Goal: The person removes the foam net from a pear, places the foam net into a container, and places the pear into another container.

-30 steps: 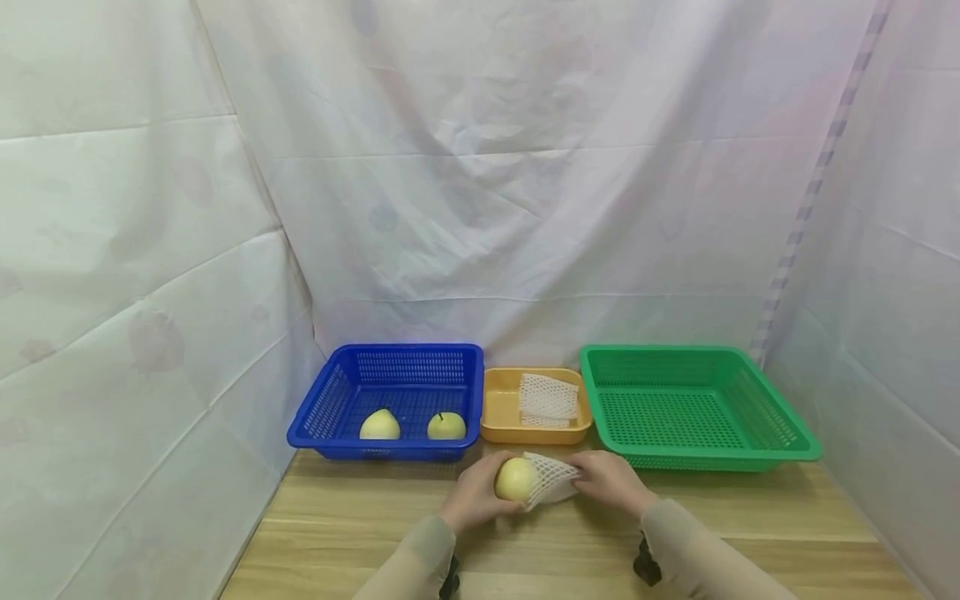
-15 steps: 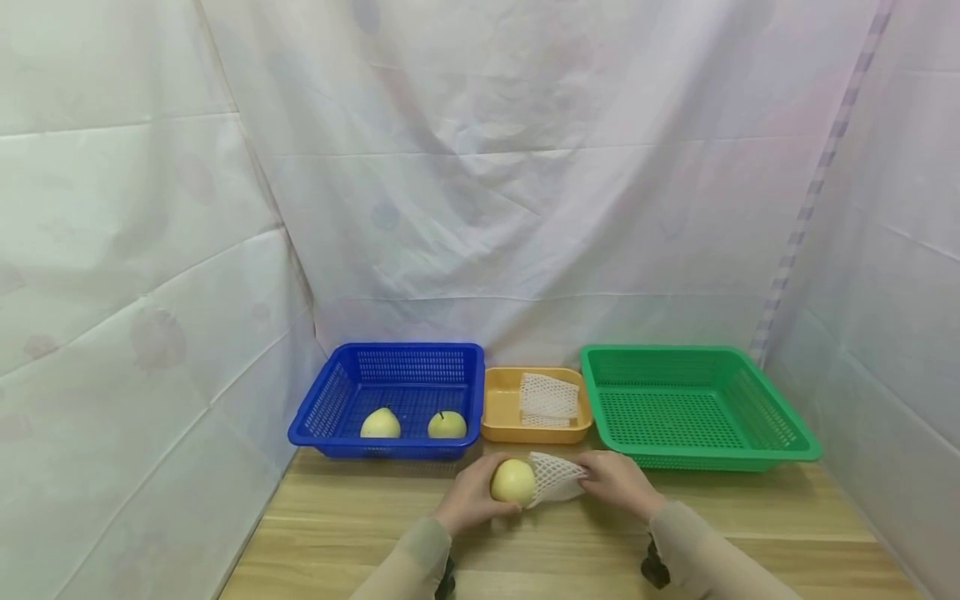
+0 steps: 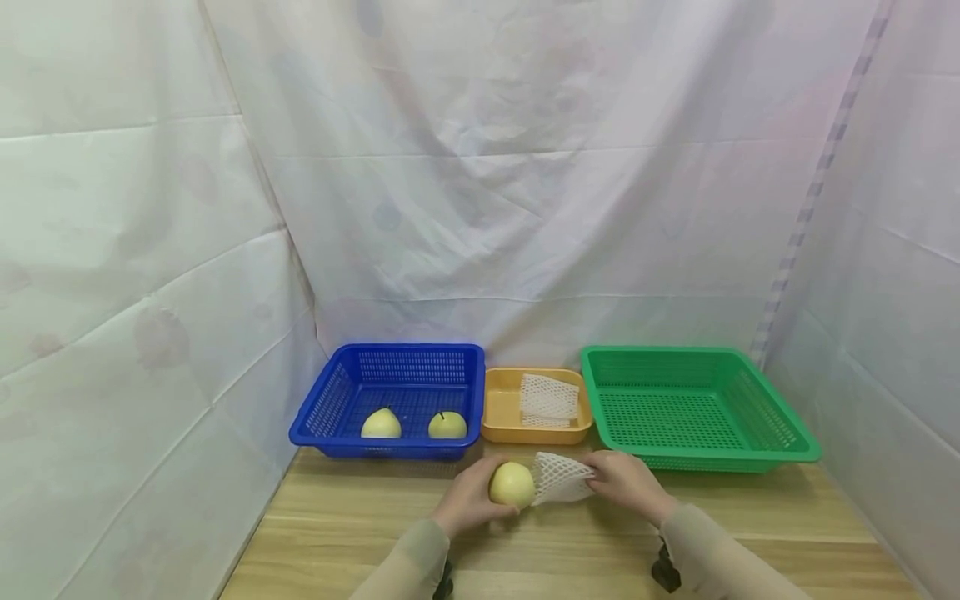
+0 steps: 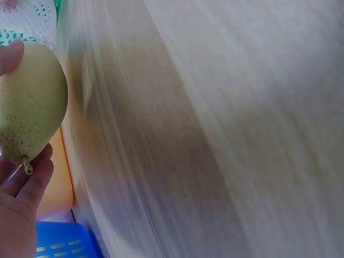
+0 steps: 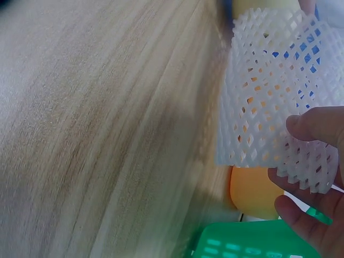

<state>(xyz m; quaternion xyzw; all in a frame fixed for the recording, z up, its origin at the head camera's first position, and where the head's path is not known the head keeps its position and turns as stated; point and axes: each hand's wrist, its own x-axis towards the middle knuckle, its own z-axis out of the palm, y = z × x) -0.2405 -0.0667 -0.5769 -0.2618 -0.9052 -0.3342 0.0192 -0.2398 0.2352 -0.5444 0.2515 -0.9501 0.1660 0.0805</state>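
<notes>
My left hand (image 3: 468, 498) grips a pale yellow pear (image 3: 512, 486) above the table; in the left wrist view the pear (image 4: 35, 102) shows brown specks and a short stem near the fingers. A white foam net sleeve (image 3: 561, 478) is pinched between thumb and fingers of my right hand (image 3: 628, 483). Flattened and hanging free, the net (image 5: 274, 91) has its far end close beside the pear; from the head view I cannot tell whether they touch. Two more pears, one (image 3: 381, 423) at left and another (image 3: 447, 425) at right, lie in the blue basket (image 3: 386, 451).
Behind my hands stands an orange tray (image 3: 498, 398) with more white foam nets (image 3: 550, 398) in it. To its right is a green basket (image 3: 705, 417). The wooden table (image 3: 360, 517) runs up to white cloth walls (image 3: 480, 225) on three sides.
My right hand has drawn the foam net to the right, off the pear's side, and my left hand has shifted slightly left with the pear. The baskets and tray stay put.
</notes>
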